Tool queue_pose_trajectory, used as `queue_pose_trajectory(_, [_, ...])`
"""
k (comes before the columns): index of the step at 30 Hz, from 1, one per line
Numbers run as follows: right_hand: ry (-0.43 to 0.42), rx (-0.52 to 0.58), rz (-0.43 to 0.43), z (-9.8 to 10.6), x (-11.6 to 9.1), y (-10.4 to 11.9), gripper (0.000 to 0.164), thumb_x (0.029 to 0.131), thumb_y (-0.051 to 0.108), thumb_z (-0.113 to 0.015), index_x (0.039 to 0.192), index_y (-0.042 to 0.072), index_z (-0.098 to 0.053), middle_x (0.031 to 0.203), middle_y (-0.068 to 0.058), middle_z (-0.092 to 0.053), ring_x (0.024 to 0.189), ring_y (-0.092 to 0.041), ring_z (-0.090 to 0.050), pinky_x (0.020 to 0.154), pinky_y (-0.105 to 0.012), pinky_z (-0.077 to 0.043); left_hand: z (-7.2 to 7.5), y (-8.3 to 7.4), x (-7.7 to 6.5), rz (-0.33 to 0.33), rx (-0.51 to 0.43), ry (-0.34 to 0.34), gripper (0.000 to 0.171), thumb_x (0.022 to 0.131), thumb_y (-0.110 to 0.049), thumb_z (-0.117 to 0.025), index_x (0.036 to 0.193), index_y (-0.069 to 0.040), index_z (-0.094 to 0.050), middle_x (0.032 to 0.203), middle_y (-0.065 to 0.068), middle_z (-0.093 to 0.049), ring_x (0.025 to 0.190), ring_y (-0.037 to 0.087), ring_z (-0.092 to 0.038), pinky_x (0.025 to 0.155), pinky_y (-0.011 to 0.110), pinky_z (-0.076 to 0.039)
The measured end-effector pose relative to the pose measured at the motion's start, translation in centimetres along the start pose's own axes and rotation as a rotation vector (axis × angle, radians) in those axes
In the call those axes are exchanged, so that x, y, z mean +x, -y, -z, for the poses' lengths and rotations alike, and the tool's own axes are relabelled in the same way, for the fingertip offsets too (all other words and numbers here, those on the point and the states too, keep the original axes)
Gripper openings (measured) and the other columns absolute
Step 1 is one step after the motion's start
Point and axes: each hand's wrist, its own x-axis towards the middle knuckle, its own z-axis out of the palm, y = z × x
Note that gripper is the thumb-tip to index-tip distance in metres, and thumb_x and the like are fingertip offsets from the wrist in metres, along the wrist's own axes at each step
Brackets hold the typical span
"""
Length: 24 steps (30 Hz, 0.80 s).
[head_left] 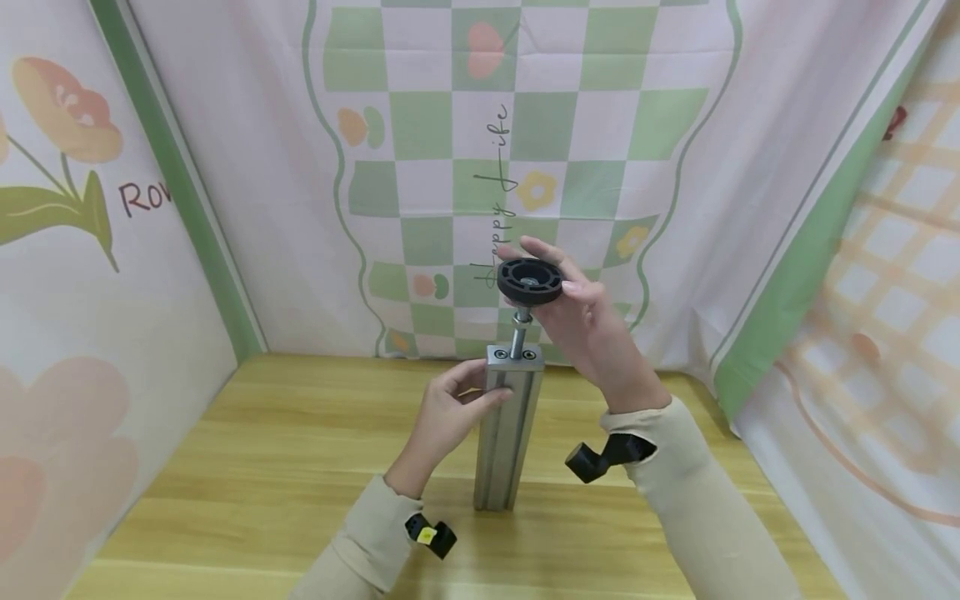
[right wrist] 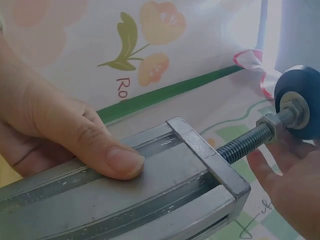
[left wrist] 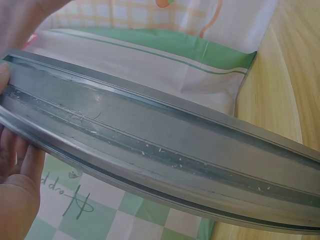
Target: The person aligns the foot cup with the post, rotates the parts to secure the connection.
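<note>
An aluminium extrusion profile stands upright on the wooden table, capped by a metal end plate with two screws. Near its top my left hand grips it, the thumb lying along one grooved face. A threaded rod with a hex nut rises from the plate and carries a round black levelling foot. My right hand holds this foot by its rim, thumb on the near side and fingers behind. In the left wrist view, small bright chips lie in the profile's groove.
The wooden tabletop spreads around the profile's base. Behind it hangs a green-and-white checked curtain, with printed fabric walls at both sides. A black wrist camera mount juts out below the right sleeve.
</note>
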Motion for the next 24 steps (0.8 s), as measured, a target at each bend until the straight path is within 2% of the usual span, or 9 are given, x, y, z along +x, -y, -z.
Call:
queue_pose_trajectory(4, [0.029, 0.067, -0.008, 0.3, 0.1, -0.1, 0.055, 0.101, 0.016, -0.024, 0.154, 0.001, -0.022, 0.160, -0.022, -0.027, 0.148, -0.037, -0.022, 0.114, -0.035, -0.034, 0.0, -0.1, 0.0, -0.003, 0.002, -0.001, 0.033, 0.087, -0.006, -0.079, 0.119, -0.002, -0.070, 0.104, 0.009, -0.071, 0.097, 0.020, -0.068, 0.086, 0.033, -0.059])
queue_pose_trajectory(10, [0.001, 0.104, -0.028, 0.5, 0.1, -0.2, 0.057, 0.102, 0.018, -0.037, 0.154, -0.001, -0.024, 0.158, -0.021, -0.032, 0.145, -0.033, -0.031, 0.115, -0.035, -0.033, 0.0, -0.1, 0.0, 0.006, 0.008, -0.003, 0.034, 0.087, -0.007, -0.080, 0.119, -0.002, -0.070, 0.103, 0.009, -0.071, 0.096, 0.020, -0.068, 0.087, 0.033, -0.058])
queue_pose_trajectory(14, [-0.058, 0.089, -0.021, 0.4, 0.1, -0.5, 0.052, 0.099, 0.019, -0.046, 0.148, 0.004, -0.036, 0.151, -0.018, -0.043, 0.138, -0.031, -0.041, 0.113, -0.033, -0.034, 0.0, -0.1, 0.0, 0.007, 0.021, -0.005, 0.033, 0.087, -0.008, -0.080, 0.118, -0.002, -0.070, 0.102, 0.008, -0.071, 0.096, 0.019, -0.068, 0.087, 0.032, -0.058])
queue_pose_trajectory(17, [-0.105, 0.058, 0.014, 0.3, 0.0, -0.9, 0.045, 0.097, 0.016, -0.050, 0.141, 0.008, -0.046, 0.143, -0.016, -0.051, 0.131, -0.029, -0.049, 0.110, -0.031, -0.037, 0.0, -0.1, 0.0, 0.006, 0.027, -0.005, 0.033, 0.087, -0.008, -0.080, 0.118, -0.003, -0.070, 0.102, 0.007, -0.071, 0.096, 0.019, -0.068, 0.087, 0.032, -0.058])
queue_pose_trajectory(24, [-0.184, -0.047, 0.113, -0.1, -0.2, -1.3, 0.031, 0.093, 0.011, -0.054, 0.124, 0.011, -0.051, 0.138, -0.018, -0.049, 0.124, -0.030, -0.050, 0.103, -0.031, -0.045, -0.1, -0.2, 0.0, -0.009, 0.021, -0.006, 0.033, 0.086, -0.006, -0.080, 0.118, -0.002, -0.070, 0.102, 0.009, -0.071, 0.095, 0.019, -0.068, 0.087, 0.033, -0.059])
